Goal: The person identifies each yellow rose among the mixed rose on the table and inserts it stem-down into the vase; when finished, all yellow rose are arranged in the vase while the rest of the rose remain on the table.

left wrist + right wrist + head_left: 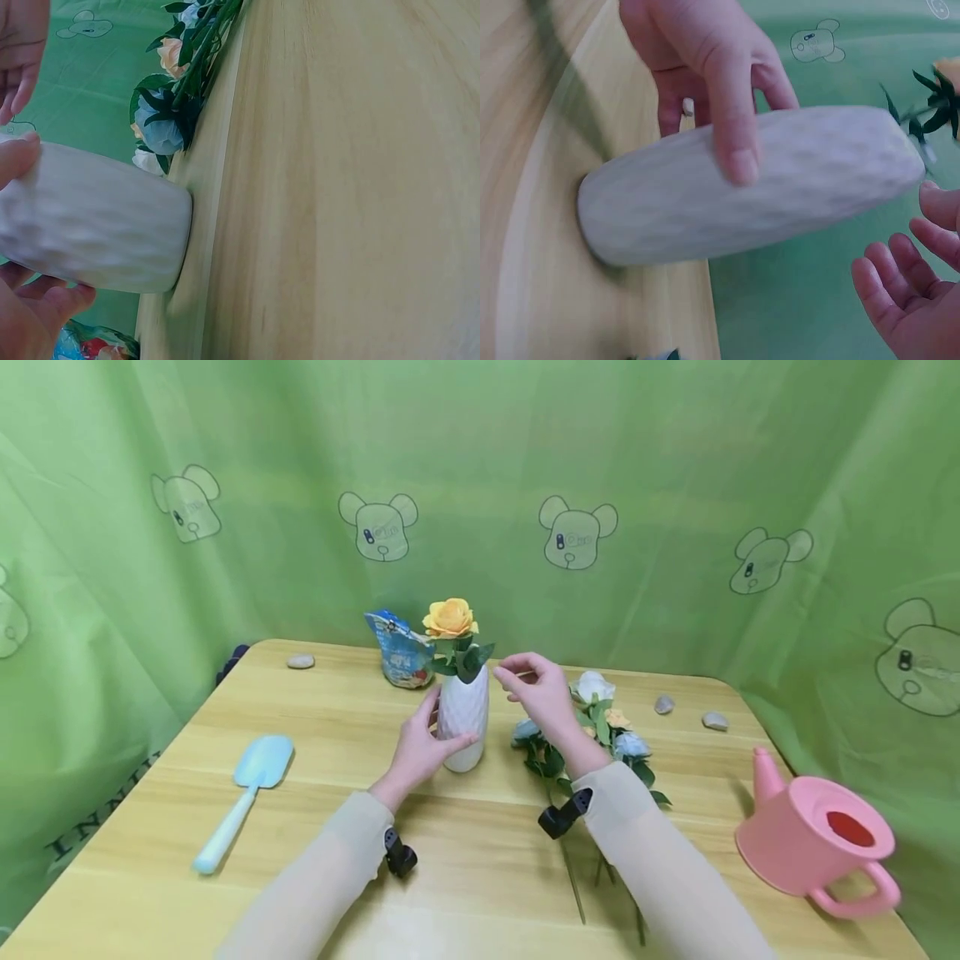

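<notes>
A white textured vase (463, 718) stands on the table with a yellow rose (450, 619) in its mouth. My left hand (426, 745) grips the vase around its body, thumb on the near side; the right wrist view shows the thumb and fingers on the vase (780, 180). Beside the vase's mouth, my right hand (542, 695) is raised with fingers loosely bent, holding nothing and apart from the vase. In the right wrist view the same hand (922, 300) has its fingers spread a little. Below the right forearm lie several artificial flowers, among them a white rose (594, 686) and a blue rose (632, 745).
Behind the vase stands a blue bag (403, 652). A light-blue toy shovel (251, 785) lies at the left, a pink watering can (810, 835) stands at the right. Grey stones (301, 662) lie toward the back edge. A green curtain (480, 452) surrounds the table.
</notes>
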Demonstrator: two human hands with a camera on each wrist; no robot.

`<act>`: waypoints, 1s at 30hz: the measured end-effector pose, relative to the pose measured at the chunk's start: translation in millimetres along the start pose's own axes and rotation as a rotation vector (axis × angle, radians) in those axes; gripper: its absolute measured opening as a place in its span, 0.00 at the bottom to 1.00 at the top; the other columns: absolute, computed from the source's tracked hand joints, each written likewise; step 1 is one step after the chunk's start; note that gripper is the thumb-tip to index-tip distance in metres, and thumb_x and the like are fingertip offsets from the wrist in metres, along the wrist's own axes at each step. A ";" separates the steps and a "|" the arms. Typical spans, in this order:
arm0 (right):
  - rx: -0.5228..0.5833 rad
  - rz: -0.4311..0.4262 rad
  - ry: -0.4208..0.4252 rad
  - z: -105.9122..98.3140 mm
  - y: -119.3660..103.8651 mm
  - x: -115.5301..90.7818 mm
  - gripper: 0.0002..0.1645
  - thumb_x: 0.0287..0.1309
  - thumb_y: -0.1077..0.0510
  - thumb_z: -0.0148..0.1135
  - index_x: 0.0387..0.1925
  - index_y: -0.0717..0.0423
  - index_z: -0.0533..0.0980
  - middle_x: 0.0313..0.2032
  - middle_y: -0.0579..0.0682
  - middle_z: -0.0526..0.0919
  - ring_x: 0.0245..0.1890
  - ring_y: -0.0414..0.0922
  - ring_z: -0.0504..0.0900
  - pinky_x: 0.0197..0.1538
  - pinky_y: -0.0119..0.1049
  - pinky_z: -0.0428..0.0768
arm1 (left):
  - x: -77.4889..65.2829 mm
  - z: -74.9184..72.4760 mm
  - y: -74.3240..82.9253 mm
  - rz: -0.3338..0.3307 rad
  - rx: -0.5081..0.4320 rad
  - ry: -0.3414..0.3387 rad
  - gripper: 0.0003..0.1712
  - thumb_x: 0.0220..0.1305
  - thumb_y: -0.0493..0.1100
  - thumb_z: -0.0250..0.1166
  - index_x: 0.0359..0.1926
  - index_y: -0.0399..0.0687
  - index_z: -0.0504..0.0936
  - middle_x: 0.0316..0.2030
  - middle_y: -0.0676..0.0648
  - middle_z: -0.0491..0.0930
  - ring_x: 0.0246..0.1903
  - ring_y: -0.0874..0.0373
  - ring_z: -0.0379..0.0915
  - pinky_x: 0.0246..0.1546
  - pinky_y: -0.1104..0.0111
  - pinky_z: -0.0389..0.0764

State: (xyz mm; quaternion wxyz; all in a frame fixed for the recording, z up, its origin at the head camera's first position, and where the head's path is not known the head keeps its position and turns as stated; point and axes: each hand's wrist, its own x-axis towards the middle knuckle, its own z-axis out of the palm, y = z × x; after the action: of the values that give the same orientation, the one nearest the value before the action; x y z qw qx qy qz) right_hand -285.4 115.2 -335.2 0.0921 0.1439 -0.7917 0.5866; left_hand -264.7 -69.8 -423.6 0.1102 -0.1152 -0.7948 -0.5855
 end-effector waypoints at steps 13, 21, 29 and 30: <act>-0.011 0.048 -0.011 -47.6 13.4 -28.8 0.19 0.59 0.53 0.62 0.46 0.63 0.75 0.39 0.57 0.78 0.34 0.48 0.79 0.37 0.40 0.82 | 1.6 0.2 10.6 -0.036 -0.058 -0.017 0.54 0.43 0.47 0.77 0.69 0.55 0.56 0.60 0.44 0.66 0.56 0.48 0.66 0.55 0.55 0.70; -0.056 0.056 -0.015 -72.0 23.2 -47.1 0.19 0.60 0.55 0.61 0.47 0.65 0.74 0.38 0.60 0.77 0.33 0.52 0.79 0.34 0.42 0.82 | 4.6 4.0 7.3 -0.009 -0.081 0.008 0.57 0.42 0.50 0.77 0.70 0.53 0.54 0.61 0.46 0.65 0.58 0.52 0.64 0.58 0.56 0.67; -0.084 0.122 -0.029 -92.7 38.8 -70.7 0.21 0.60 0.54 0.60 0.49 0.65 0.73 0.38 0.62 0.77 0.30 0.45 0.80 0.32 0.40 0.82 | -5.6 0.4 26.9 -0.009 -0.074 0.009 0.54 0.46 0.44 0.76 0.70 0.46 0.55 0.62 0.41 0.65 0.58 0.46 0.65 0.57 0.53 0.67; -0.082 0.136 -0.028 -95.9 40.4 -74.9 0.21 0.60 0.55 0.60 0.49 0.65 0.72 0.38 0.62 0.76 0.30 0.46 0.80 0.32 0.39 0.82 | -7.3 -0.2 32.0 -0.007 -0.071 0.004 0.53 0.46 0.43 0.75 0.70 0.44 0.54 0.62 0.40 0.65 0.58 0.45 0.65 0.58 0.52 0.67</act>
State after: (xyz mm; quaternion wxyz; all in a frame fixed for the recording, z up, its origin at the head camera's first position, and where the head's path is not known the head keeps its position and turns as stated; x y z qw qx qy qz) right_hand -230.6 226.6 -366.9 0.0468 0.0938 -0.8242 0.5566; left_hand -247.8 -61.1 -396.8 0.1058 -0.1150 -0.7738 -0.6138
